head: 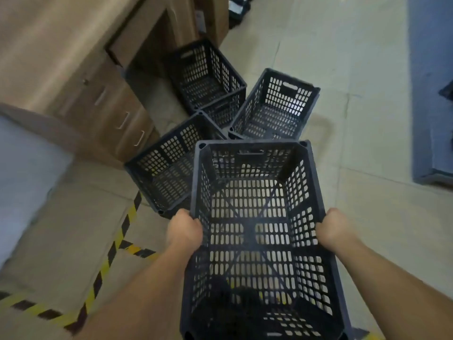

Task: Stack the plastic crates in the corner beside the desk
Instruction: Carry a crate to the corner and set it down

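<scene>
Held crate (pixel 255 217): nearest the viewer, in front of the desk (pixel 81 77).
Left crate (pixel 169 165): just beside the desk's drawers.
Far crate (pixel 206 74): against the desk.
Right crate (pixel 274 106): right of the far crate.

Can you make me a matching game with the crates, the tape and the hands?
Things:
1. held crate
2. far crate
3. striped tape
4. left hand

Places or states:
A. stuck on the floor
B. gripping a crate's rim
C. up in both hands
D. on the floor by the desk

Pairs: 1-C, 2-D, 3-A, 4-B
</scene>
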Motion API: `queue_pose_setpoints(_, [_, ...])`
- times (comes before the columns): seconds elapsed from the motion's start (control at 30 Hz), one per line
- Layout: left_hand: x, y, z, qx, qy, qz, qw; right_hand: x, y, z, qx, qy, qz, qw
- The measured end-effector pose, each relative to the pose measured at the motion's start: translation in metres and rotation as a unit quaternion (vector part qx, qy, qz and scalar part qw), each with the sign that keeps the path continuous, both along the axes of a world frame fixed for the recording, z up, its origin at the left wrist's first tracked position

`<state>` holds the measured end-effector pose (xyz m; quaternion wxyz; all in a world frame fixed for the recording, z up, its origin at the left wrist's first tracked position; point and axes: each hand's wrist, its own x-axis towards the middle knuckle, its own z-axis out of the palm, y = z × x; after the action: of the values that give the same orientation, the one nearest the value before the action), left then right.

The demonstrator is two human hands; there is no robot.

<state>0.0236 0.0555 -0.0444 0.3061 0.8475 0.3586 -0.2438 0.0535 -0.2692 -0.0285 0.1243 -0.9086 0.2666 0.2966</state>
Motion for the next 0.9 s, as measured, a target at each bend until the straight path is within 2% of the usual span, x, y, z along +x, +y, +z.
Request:
queue_pose_setpoints(0.2, [-0.036, 0.062, 0.06, 0.026, -0.029, 0.061, 0.997, 0.008, 0.07, 0.052, 0.006, -0.031, 0.083, 0.996])
queue_pose_setpoints(0.37, [-0.079, 0.129, 0.101, 0.028, -0.033, 0.156, 0.987, 0.013, 0.155, 0.083, 0.019, -0.044, 0.164, 0.985])
queue_pose_setpoints(0.67, [-0.173, 0.277, 0.126, 0.05, -0.022, 0.3, 0.952, 0.006, 0.35, 0.111, 0.023, -0.051, 0.303, 0.951])
queue_pose_setpoints(0.9, [-0.236, 0.383, 0.132, 0.065, -0.01, 0.369, 0.927, -0.019, 0.492, 0.115, 0.036, -0.078, 0.364, 0.928])
